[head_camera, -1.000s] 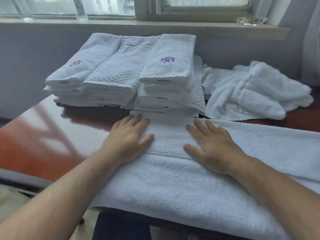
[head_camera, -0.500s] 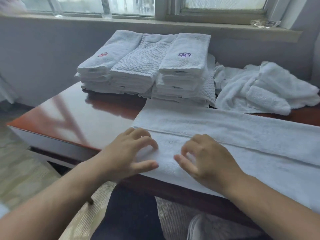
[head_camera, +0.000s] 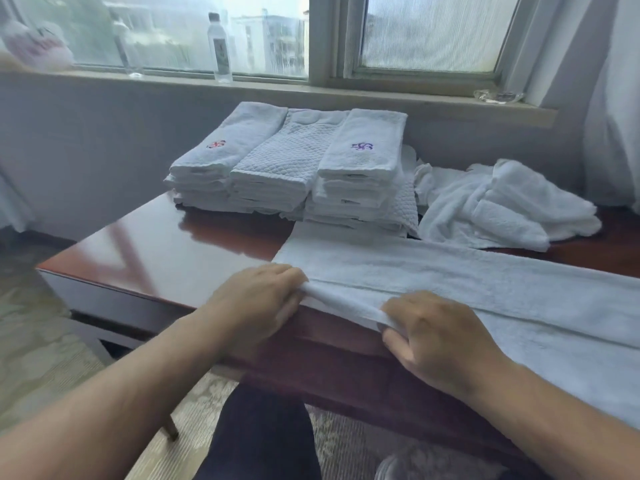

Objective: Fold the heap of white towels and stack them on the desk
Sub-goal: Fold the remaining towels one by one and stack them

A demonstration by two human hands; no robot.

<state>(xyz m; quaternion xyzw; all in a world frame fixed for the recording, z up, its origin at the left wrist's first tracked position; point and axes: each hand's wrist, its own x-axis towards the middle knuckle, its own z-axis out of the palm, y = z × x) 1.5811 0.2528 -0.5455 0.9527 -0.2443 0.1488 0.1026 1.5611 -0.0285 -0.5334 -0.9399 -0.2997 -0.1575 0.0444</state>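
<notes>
Towel (head_camera: 450,282), long, white and fluffy, is lying along the near edge of the glossy reddish wooden counter (head_camera: 166,251), reaching the stacks of folded white towels (head_camera: 294,168). Left hand (head_camera: 256,299) and right hand (head_camera: 436,337) are each pinching its near hem in a tight grip, lifting the hem that was lying flat earlier.

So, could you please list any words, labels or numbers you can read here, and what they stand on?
Bottle label: too blurred to read.
Red emblem and purple emblem on the folded towels: stitched motifs, no legible letters.
No other text is visible.
</notes>
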